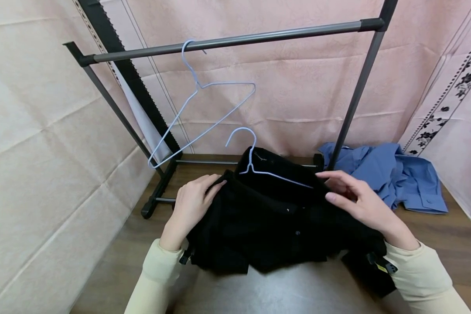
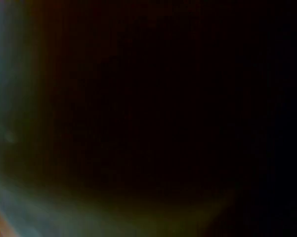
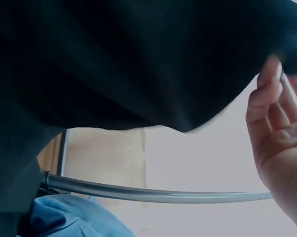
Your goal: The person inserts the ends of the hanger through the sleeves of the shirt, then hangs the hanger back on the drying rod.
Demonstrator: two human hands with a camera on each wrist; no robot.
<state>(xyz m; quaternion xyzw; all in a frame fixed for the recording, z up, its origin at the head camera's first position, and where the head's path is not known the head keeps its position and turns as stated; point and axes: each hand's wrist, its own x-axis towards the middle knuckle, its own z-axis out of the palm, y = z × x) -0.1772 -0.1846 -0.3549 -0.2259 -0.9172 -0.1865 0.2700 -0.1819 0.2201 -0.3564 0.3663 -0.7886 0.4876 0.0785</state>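
A black buttoned shirt [image 1: 259, 218] hangs bunched on a light-blue wire hanger [image 1: 282, 178], whose hook rises out of the collar opening. My left hand [image 1: 192, 203] pinches the cloth at the shirt's left shoulder between thumb and fingers. On the other side, my right hand [image 1: 353, 198] holds the right shoulder, thumb in front and fingers behind. The right wrist view shows that hand's curled fingers [image 3: 267, 94] at the dark cloth's edge. In the left wrist view everything is dark and blurred, so that hand cannot be made out there.
A grey metal clothes rack [image 1: 235, 41] stands behind the shirt. Another light-blue wire hanger [image 1: 220, 122] hangs from its bar, without clothing. A crumpled blue shirt [image 1: 400, 174] lies at the right by the rack's foot. Patterned pale cloth [image 1: 290, 96] covers the walls.
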